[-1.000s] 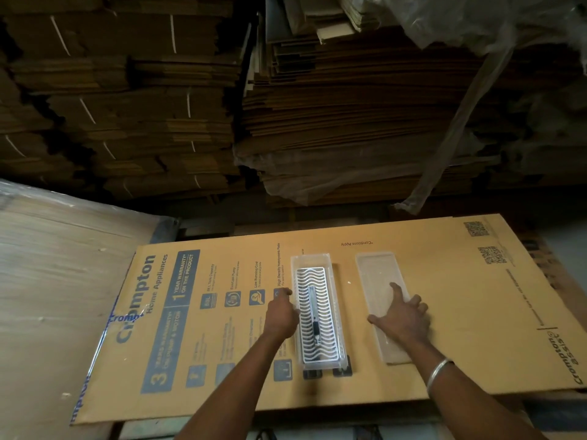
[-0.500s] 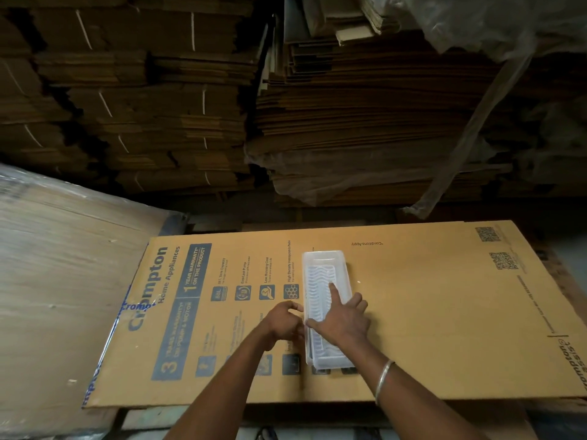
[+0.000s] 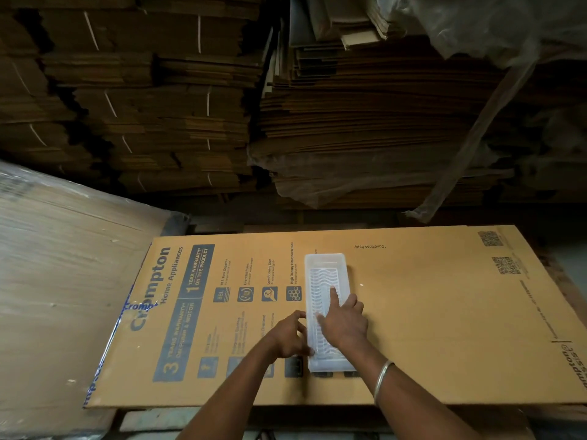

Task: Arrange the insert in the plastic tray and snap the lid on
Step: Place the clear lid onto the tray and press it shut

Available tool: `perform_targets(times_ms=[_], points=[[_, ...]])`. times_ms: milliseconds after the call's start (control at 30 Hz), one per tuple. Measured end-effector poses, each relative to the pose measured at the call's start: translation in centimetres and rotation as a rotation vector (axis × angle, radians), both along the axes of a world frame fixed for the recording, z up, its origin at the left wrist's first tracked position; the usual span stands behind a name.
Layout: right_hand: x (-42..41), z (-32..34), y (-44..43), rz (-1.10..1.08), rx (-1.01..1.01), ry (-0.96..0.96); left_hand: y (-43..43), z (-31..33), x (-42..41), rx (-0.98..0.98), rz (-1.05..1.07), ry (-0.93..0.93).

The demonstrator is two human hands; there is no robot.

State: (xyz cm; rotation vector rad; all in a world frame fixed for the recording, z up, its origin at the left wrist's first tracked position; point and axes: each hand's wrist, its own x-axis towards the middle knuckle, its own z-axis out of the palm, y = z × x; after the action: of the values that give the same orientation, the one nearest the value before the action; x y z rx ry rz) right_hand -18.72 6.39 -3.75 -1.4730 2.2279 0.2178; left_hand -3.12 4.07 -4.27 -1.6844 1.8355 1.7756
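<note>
A long clear plastic tray (image 3: 327,262) lies on the printed cardboard sheet (image 3: 428,312), its clear lid (image 3: 320,277) lying on top. The wavy white insert shows through the lid. My right hand (image 3: 343,322) lies flat on the lid, fingers spread, index finger pointing away from me. My left hand (image 3: 289,338) grips the tray's left edge near its near end, fingers curled against the rim. Whether the lid is snapped down all round cannot be told.
The cardboard sheet's near edge (image 3: 286,404) hangs just in front of me. A plastic-wrapped stack (image 3: 63,265) stands to the left. Tall piles of flattened cartons (image 3: 349,106) rise behind, and loose plastic film (image 3: 476,138) hangs at the right.
One second ago the lid lay beside the tray under my right hand. It now sits on the tray, with my right hand pressing on it and my left hand holding the tray's left side.
</note>
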Motion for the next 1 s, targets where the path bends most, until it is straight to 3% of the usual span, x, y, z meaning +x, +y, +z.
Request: perform_targets(times_ms=[100, 267, 367, 567, 1000], points=[[-1.6, 0.8, -0.5, 0.114, 0.047, 0.02, -0.4, -0.3, -0.5, -0.06, -0.078, -0.062], [-3.5, 1.3, -1.4, 0.188, 0.03, -0.017, -1.9, 0.4, -1.5, -0.538, -0.407, -0.323], [-4.4, 0.8, -2.0, 0.267, -0.003, -0.039, -3.2, 0.6, -2.6, -0.679, -0.592, -0.439], [-5.6, 0.9, -3.2, 0.316, 0.027, -0.106, -4.6, 0.1, -3.9, -0.677, -0.693, -0.531], [-6.0, 0.7, -3.8, 0.323, -0.042, -0.115, -5.3, 0.3, -4.2, -0.702, -0.718, -0.5]])
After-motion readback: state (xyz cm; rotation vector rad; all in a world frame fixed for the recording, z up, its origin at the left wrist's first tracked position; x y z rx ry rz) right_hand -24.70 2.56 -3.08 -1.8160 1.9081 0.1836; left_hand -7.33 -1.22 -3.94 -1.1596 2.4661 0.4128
